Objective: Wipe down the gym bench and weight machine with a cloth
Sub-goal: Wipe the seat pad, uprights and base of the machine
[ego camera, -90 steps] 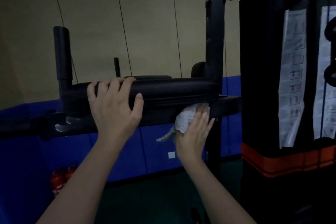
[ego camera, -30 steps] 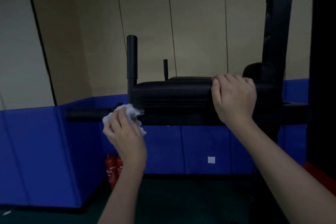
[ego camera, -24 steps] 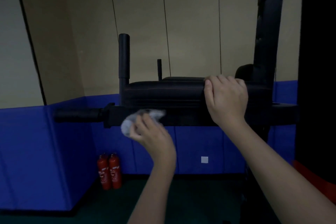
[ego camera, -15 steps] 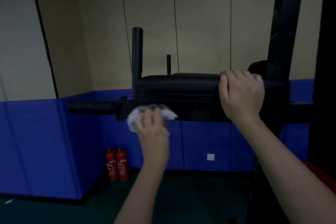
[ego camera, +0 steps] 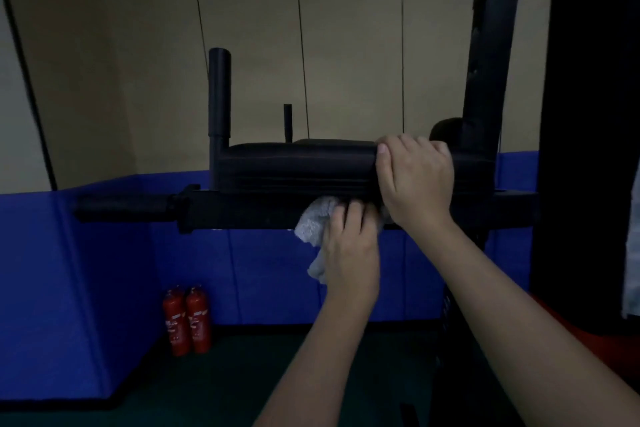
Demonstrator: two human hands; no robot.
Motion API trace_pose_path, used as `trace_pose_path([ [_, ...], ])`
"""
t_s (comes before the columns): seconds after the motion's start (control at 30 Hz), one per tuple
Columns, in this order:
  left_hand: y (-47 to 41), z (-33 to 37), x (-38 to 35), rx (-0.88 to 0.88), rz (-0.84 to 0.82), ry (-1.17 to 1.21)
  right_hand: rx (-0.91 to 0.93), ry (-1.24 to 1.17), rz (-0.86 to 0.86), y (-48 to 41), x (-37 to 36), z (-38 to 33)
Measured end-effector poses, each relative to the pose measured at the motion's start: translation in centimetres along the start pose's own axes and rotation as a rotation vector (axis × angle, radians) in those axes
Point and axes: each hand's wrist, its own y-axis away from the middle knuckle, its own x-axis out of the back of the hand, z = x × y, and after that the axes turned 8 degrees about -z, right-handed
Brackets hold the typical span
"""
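Under the curled fingers of the right hand (ego camera: 415, 180), the black arm pad (ego camera: 298, 166) of the weight machine (ego camera: 488, 80) is gripped: the fingers are wrapped over its top edge and the thumb is laid against its front face. Just below and to the left of that hand, a pale cloth (ego camera: 313, 222) is pressed against the dark bar (ego camera: 242, 213) beneath the pad by the left hand (ego camera: 349, 246). The left fingers are bent closed over the cloth, so that it is bunched between them and the bar; loose folds are seen left of the knuckles and hanging beside the palm. The two hands are set close together, nearly touching. Farther left of the fingers, an upright handle (ego camera: 219, 97) and a horizontal grip (ego camera: 121, 208) are seen. Two red fire extinguishers (ego camera: 187, 319) are stood on the floor well below, against the blue wall padding (ego camera: 104, 270).
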Motion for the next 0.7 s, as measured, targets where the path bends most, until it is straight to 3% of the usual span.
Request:
trace_pose_path([
  [0.17, 1.4, -4.0, 2.6, -0.152, -0.059, -0.126, -0.01, 0.001, 0.013, 0.2, 0.0, 0.4],
  [0.37, 2.8, -12.2, 7.7, 0.158, 0.026, -0.176, -0.052, -0.023, -0.022, 0.2, 0.2, 0.0],
  [0.53, 2.7, -11.4, 7.0, 0.403, 0.164, -0.013, -0.06, -0.03, -0.03, 0.2, 0.3, -0.5],
  [0.6, 2.3, -9.4, 5.9, 0.378, 0.132, -0.049, -0.07, -0.018, -0.031, 0.1, 0.3, -0.4],
  [0.7, 2.7, -7.3, 4.3, 0.196, 0.041, -0.09, -0.093, 0.008, -0.036, 0.4, 0.5, 0.0],
])
